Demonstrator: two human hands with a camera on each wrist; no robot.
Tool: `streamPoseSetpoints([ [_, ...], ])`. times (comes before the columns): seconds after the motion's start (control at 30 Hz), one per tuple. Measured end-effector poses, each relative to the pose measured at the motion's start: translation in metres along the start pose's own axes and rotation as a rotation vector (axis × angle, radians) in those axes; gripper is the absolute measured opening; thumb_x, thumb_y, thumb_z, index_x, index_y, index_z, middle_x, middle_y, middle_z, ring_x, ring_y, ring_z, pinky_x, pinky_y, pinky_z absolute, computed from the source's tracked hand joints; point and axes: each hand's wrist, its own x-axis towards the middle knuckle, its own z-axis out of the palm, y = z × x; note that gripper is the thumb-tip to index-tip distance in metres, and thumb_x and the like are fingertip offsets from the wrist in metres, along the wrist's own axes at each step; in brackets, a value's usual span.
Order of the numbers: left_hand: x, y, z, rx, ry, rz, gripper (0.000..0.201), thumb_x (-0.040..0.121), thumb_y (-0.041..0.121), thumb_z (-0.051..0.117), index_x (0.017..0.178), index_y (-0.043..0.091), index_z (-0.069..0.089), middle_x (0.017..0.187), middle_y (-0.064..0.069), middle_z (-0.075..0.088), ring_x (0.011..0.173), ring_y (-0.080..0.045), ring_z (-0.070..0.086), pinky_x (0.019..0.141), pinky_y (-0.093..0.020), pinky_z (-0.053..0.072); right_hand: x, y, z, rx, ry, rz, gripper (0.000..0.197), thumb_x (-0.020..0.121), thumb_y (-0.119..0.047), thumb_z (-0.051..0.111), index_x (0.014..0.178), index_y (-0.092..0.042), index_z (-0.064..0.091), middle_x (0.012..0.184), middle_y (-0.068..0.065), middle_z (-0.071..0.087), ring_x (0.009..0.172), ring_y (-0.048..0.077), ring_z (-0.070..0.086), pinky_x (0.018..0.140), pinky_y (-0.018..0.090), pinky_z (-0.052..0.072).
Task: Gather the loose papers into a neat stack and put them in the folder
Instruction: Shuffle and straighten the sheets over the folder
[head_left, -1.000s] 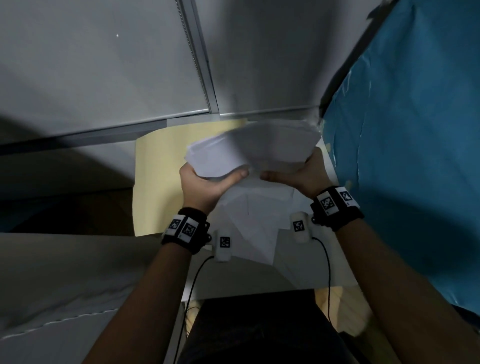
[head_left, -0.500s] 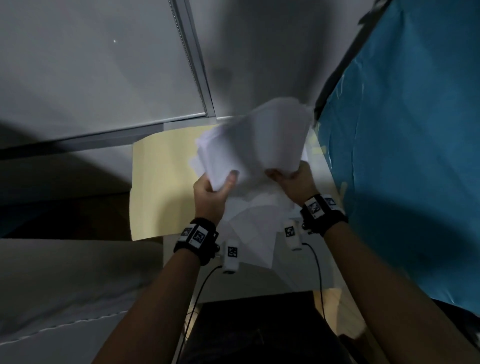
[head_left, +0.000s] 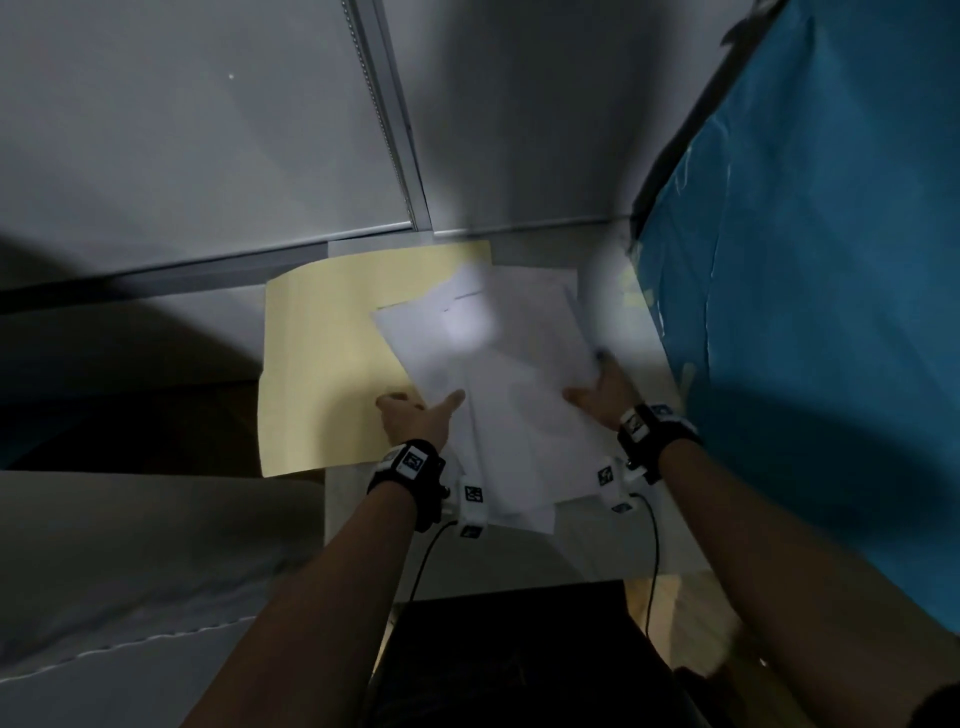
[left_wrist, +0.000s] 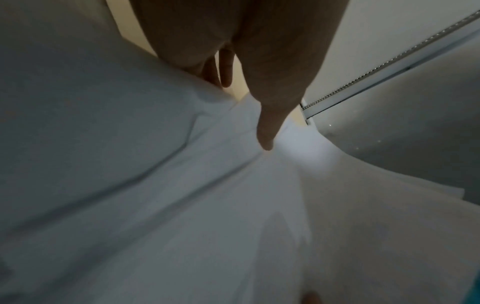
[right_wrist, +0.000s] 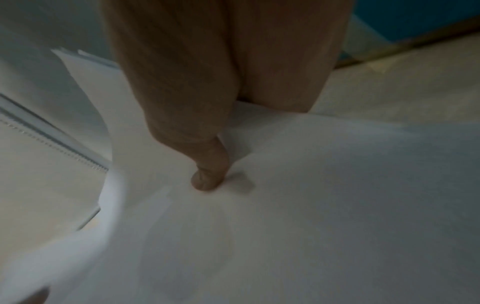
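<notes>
**Both hands on a fanned sheaf of white paper**

Nearest me, the person's forearms reached out over the pale counter (head_left: 587, 551), each wrist wearing a black band with printed markers. The left hand (head_left: 415, 418) pinched the near left edge of the loose white sheets of paper (head_left: 498, 374), thumb lying on top and fingers (left_wrist: 224, 67) tucked beneath. The right hand (head_left: 605, 392) gripped the right edge the same way, its thumb pressed down on the top sheet; the other fingers were hidden under the paper. The sheets were uneven, corners splayed, blurred in places. Beyond them, the open pale-yellow card folder (head_left: 322, 364) lay flat on the counter, the paper overlapping its right part. A blue sheet (head_left: 810, 312) hung at the right.
</notes>
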Motion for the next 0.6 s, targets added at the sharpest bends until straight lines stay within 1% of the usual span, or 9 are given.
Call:
streamPoseSetpoints([
  [0.07,0.002,-0.003,0.002,-0.011,-0.055,0.027,0.083,0.06,0.052,0.1,0.124,0.011,0.066,0.118,-0.008,0.074,0.106,-0.031,0.073,0.089,-0.041,0.06,-0.01,0.004,0.012,0.026,-0.043,0.011,0.079,0.083,-0.033,0.085,0.146,-0.006,0.046,0.139,0.013,0.061,0.122,0.031,0.062,0.104,0.045,0.052],
  [0.1,0.002,-0.004,0.003,-0.003,-0.084,0.05,0.075,0.062,0.049,0.1,0.121,0.012,0.073,0.118,-0.009,0.078,0.107,-0.032,0.075,0.092,-0.041,0.061,-0.014,0.004,0.014,0.044,-0.072,0.016,0.077,0.081,-0.033,0.087,0.144,-0.006,0.051,0.136,0.012,0.063,0.12,0.031,0.064,0.102,0.046,0.054],
  [0.17,0.002,-0.007,0.002,-0.001,-0.122,0.086,0.061,0.07,0.04,0.099,0.119,0.011,0.079,0.119,-0.011,0.079,0.106,-0.032,0.075,0.09,-0.037,0.058,-0.017,0.007,0.013,0.087,-0.106,-0.001,0.071,0.08,-0.031,0.089,0.139,-0.005,0.059,0.131,0.013,0.068,0.116,0.03,0.067,0.099,0.043,0.056],
  [0.23,-0.002,-0.005,0.0,-0.016,-0.168,0.1,0.06,0.07,0.034,0.1,0.12,0.009,0.078,0.116,-0.008,0.078,0.101,-0.028,0.074,0.087,-0.034,0.056,-0.019,0.004,0.011,0.09,-0.088,-0.022,0.072,0.078,-0.037,0.089,0.137,-0.007,0.06,0.128,0.008,0.067,0.114,0.025,0.066,0.098,0.039,0.055],
  [0.33,-0.004,-0.007,0.002,-0.027,-0.234,0.114,0.06,0.07,0.02,0.101,0.121,0.001,0.076,0.122,-0.015,0.076,0.107,-0.03,0.073,0.088,-0.035,0.057,-0.013,0.0,0.012,0.019,0.151,-0.015,0.083,0.067,-0.061,0.088,0.13,-0.015,0.061,0.134,0.007,0.05,0.118,0.028,0.056,0.099,0.041,0.054],
  [0.4,-0.008,-0.008,0.001,-0.036,-0.282,0.134,0.05,0.073,0.012,0.098,0.116,0.0,0.076,0.118,-0.016,0.076,0.103,-0.029,0.073,0.085,-0.035,0.058,-0.008,-0.005,0.015,0.051,0.258,0.021,0.089,0.062,-0.061,0.09,0.129,-0.012,0.059,0.135,0.009,0.045,0.117,0.028,0.055,0.099,0.039,0.054],
  [0.5,-0.017,-0.006,0.001,-0.043,-0.341,0.198,0.046,0.07,0.013,0.1,0.108,0.013,0.075,0.102,0.001,0.076,0.086,-0.015,0.074,0.072,-0.029,0.06,-0.008,-0.016,0.018,0.029,0.089,0.004,0.082,0.068,-0.051,0.092,0.132,-0.01,0.06,0.131,0.011,0.051,0.108,0.024,0.061,0.094,0.031,0.054],
  [0.53,-0.02,-0.005,0.001,-0.047,-0.357,0.2,0.047,0.07,0.015,0.101,0.109,0.015,0.074,0.101,0.005,0.074,0.084,-0.011,0.072,0.071,-0.029,0.06,-0.006,-0.014,0.021,0.012,0.039,-0.012,0.078,0.071,-0.048,0.092,0.131,-0.011,0.061,0.13,0.011,0.052,0.105,0.023,0.061,0.093,0.029,0.053],
  [0.6,-0.025,-0.002,-0.001,-0.052,-0.362,0.189,0.049,0.075,0.012,0.098,0.117,0.007,0.073,0.106,-0.002,0.073,0.091,-0.021,0.072,0.079,-0.035,0.059,-0.009,-0.015,0.021,0.019,0.009,-0.026,0.075,0.07,-0.049,0.092,0.129,-0.012,0.063,0.127,0.01,0.057,0.101,0.02,0.062,0.09,0.028,0.053],
])
